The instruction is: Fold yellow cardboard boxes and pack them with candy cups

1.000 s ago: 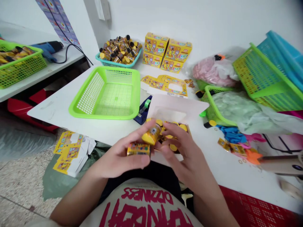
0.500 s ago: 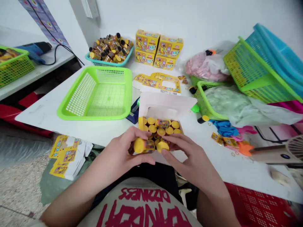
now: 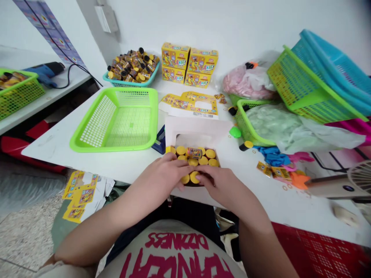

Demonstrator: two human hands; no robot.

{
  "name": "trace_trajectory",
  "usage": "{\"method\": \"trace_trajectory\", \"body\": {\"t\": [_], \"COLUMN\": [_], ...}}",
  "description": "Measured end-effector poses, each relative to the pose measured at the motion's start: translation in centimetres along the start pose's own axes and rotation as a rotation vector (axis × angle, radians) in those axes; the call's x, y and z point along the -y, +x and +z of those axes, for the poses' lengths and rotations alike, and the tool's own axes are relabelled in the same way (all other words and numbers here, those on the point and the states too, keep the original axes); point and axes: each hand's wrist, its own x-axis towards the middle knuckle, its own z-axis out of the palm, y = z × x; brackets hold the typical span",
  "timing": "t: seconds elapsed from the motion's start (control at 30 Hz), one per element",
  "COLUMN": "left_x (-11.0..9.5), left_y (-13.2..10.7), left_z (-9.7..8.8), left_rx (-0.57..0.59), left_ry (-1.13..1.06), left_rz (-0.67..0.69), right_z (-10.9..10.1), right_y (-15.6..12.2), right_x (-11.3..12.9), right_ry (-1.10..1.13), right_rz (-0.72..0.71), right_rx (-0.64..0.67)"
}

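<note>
An open carton (image 3: 199, 129) with a raised white lid stands in front of me, packed with several small yellow-capped bottles (image 3: 203, 160). One labelled bottle (image 3: 194, 153) lies on its side across the upright ones. At the carton's near left, my left hand (image 3: 165, 173) is curled over a yellow-capped bottle (image 3: 184, 180), its fingertips partly hidden. My right hand (image 3: 217, 179) closes its thumb and fingers on a neighbouring yellow-capped bottle (image 3: 194, 177) at the near side.
A green basket (image 3: 155, 116) stands to the left, and a blue basket (image 3: 131, 80) heaped with bottles sits behind it. Yellow boxes (image 3: 175, 58) are stacked by the wall. Flattened cartons (image 3: 191, 102) lie behind the open one. Bagged goods (image 3: 269, 123) and tilted baskets (image 3: 313, 88) crowd the right.
The bottles that were in my hands above the near edge are now down in the carton's near row. Both hands have moved in and lower, and the view has shifted slightly.
</note>
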Motion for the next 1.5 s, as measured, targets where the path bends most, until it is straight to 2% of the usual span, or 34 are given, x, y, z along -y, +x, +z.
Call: {"method": "trace_trajectory", "body": {"t": [0.07, 0.17, 0.23, 0.3, 0.4, 0.47, 0.5, 0.57, 0.6, 0.67, 0.77, 0.83, 0.93, 1.0, 1.07, 1.17, 1.27, 1.4, 1.5], "left_x": [0.1, -0.2, -0.9, -1.8, -3.2, -3.8, -3.9, -3.6, -3.3, -2.1, 0.1, 1.4, 2.3, 2.0, 1.2, -0.8, -2.6, -3.6, -3.4], "left_y": [-0.2, -0.7, -0.6, -0.2, 0.8, 1.2, 1.3, 1.3, 1.4, 1.6, 2.7, 3.6, 4.7, 4.8, 4.3, 3.3, 2.7, 3.4, 4.2], "left_z": [-0.4, -0.6, -0.4, 0.0, 0.5, 0.3, 0.1, -0.4, -0.7, -0.8, 0.1, 1.0, 1.6, 1.0, 0.1, -0.8, -0.5, 0.8, 1.5], "left_rx": [-0.019, -0.220, -0.359, -0.420, -0.369, -0.307, -0.285, -0.257, -0.259, -0.297, -0.313, -0.262, -0.193, -0.180, -0.188, -0.168, -0.089, 0.005, 0.043], "left_ry": [-0.013, -0.181, -0.436, -0.785, -1.275, -1.432, -1.443, -1.325, -1.188, -0.767, -0.088, 0.133, 0.146, 0.073, -0.005, -0.095, -0.151, -0.083, 0.008], "left_rz": [0.009, -0.047, -0.106, -0.155, -0.263, -0.321, -0.321, -0.271, -0.240, -0.215, -0.207, -0.177, -0.192, -0.242, -0.274, -0.192, -0.068, -0.072, -0.069], "right_z": [0.2, 0.1, -0.2, -0.4, -0.3, -0.1, -0.1, -0.2, -0.4, -0.6, -0.8, -0.9, -1.2, -1.5, -1.8, -2.2, -2.5, -2.6, -2.6], "right_y": [-0.1, -0.9, -1.7, -2.4, -2.9, -3.1, -3.1, -3.4, -3.5, -3.7, -3.6, -3.4, -3.3, -3.4, -3.7, -4.2, -4.5, -4.4, -4.5], "right_x": [0.0, 0.2, 0.9, 1.8, 2.9, 3.0, 2.8, 2.2, 1.7, 0.8, -0.7, -1.6, -2.8, -3.5, -4.0, -4.4, -4.7, -5.1, -5.0], "right_ry": [0.078, 0.163, 0.177, 0.148, 0.065, 0.035, 0.026, 0.036, 0.073, 0.245, 0.631, 0.757, 0.651, 0.522, 0.419, 0.352, 0.387, 0.642, 0.640], "right_rz": [0.019, 0.026, -0.047, -0.212, -0.405, -0.419, -0.414, -0.401, -0.381, -0.301, -0.218, -0.207, -0.184, -0.174, -0.146, -0.079, -0.034, -0.029, -0.049], "right_rx": [-0.016, -0.129, -0.258, -0.372, -0.566, -0.672, -0.694, -0.717, -0.721, -0.702, -0.616, -0.593, -0.652, -0.663, -0.592, -0.443, -0.419, -0.562, -0.520]}}
